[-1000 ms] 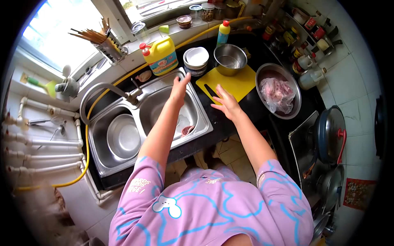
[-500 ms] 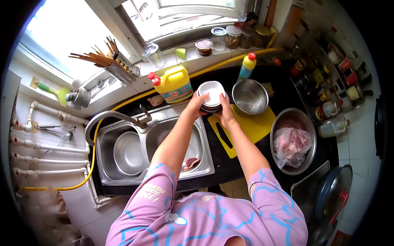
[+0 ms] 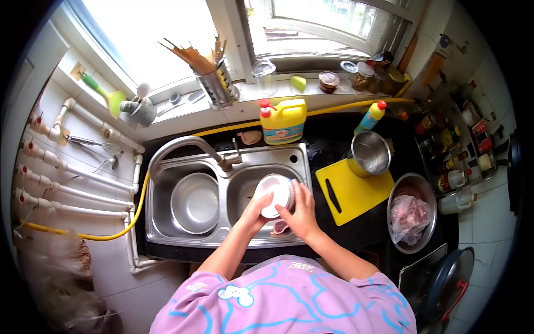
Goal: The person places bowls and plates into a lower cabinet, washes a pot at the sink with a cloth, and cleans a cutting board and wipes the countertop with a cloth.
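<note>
holding a stack of bowls [image 3: 273,195] between both hands, over the right compartment of the double sink [image 3: 275,156], with the white inside of the top one facing up. gripping on the left with the left hand [image 3: 255,212], with a thumb over the pale rim; gripping on the right with the right hand [image 3: 302,210], with fingers along the outer wall and a thumb toward the front. closed on the stack from both sides. impossible to count the bowls, with the lower part hidden.

judging by looks, likely hard, stiff and smooth, fairly heavy together, slippery if wet, and apt to chip against metal. best to take hold below the rim on both sides, cupping the lowest bowl rather than pinching only the uppermost, to guard against sliding apart.

note also a piece of red meat [image 3: 280,227] just beside the hands, a round metal basin [image 3: 194,203] in the left compartment, and a faucet [image 3: 223,161] behind. to the right, on the black worktop [image 3: 334,136], see a yellow cutting board [image 3: 356,200], a metal bowl [image 3: 371,153] at its far edge, and bagged raw meat [image 3: 409,218] in a steel basin [image 3: 414,183].
</note>
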Available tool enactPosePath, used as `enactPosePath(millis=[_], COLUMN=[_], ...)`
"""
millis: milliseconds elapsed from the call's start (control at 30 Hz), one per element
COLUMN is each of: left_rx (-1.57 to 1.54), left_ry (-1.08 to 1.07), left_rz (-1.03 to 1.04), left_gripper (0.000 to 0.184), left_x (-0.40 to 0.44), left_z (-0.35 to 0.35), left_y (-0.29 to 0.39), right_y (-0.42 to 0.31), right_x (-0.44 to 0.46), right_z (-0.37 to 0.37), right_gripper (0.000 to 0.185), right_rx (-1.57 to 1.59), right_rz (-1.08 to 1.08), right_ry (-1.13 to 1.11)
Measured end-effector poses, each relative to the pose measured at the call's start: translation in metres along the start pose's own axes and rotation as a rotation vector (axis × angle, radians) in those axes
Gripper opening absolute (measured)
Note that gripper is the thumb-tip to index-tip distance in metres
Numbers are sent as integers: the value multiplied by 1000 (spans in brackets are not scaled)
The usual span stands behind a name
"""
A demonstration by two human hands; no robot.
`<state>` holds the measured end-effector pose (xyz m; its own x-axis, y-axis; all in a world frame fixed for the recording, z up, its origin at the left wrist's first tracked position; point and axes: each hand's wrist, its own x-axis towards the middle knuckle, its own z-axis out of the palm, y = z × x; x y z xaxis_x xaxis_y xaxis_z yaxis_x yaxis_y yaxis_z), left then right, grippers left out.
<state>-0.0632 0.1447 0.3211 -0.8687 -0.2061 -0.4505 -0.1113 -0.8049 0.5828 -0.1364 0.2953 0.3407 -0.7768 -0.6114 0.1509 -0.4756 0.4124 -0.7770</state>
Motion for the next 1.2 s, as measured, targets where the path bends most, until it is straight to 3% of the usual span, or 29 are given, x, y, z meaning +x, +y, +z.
enactPosePath(millis=[67, 233, 333, 433, 600, 900, 1200], left_rx=[-88, -307, 422, 585, 634, 661, 718], left_ry=[54, -43, 605, 658, 604, 515, 385], left_rz=[-5, 175, 746, 866, 841, 780, 724], left_gripper=[54, 50, 52, 53, 53, 54, 55], left_x=[-24, -59, -62, -85, -112, -127, -126], left_z=[-36, -140, -107, -106, -124, -138, -137], left_y=[4, 5, 15, 23, 32, 48, 56], right_y=[-36, -103, -146, -182, -209, -230, -236], right_x=[-7, -10, -4, -1, 4, 9, 10], right_z=[23, 109, 155, 182, 220, 240, 247], right_gripper=[92, 89, 92, 77, 64, 43, 45], right_rx=[-38, -132, -373, -490, -814, -1009, -1100], right_rz=[-33, -365, -571, -780, -990, -1097, -1078], right_ry=[-96, -119, -145, -155, -16, 109, 67])
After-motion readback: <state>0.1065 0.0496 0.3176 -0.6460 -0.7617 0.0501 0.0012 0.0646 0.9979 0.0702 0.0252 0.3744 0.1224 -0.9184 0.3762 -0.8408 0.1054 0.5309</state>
